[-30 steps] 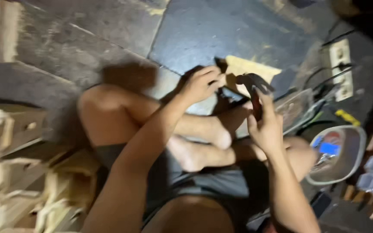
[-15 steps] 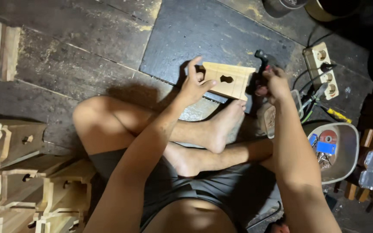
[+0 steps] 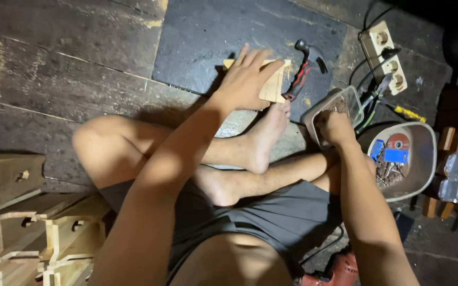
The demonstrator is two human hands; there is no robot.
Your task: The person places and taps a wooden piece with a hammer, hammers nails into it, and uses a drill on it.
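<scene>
Head view: dark plank floor (image 3: pixel 54 90) with a dark slab (image 3: pixel 202 37) on it, person sitting cross-legged. Left hand (image 3: pixel 247 79) lies spread, fingers open, flat on a small wood piece (image 3: pixel 272 87) on the slab; pressing, not gripping. Right hand (image 3: pixel 335 127) is at a clear tub (image 3: pixel 345 98), fingers curled inside; can't tell whether it holds anything. Hammer (image 3: pixel 300 77) lies just beside the wood piece, unheld.

Risk, as a judgement: the tub could tip from the hand's pull, and the wood could slide if the palm lifts. The bare foot (image 3: pixel 269 132) sits near the hammer.

Around: power strip (image 3: pixel 385 53) with cables, pliers (image 3: pixel 377 98), grey bowl (image 3: pixel 425 159) of hardware, wooden boxes (image 3: pixel 22 212) stacked left. Legs crowd the reach.
</scene>
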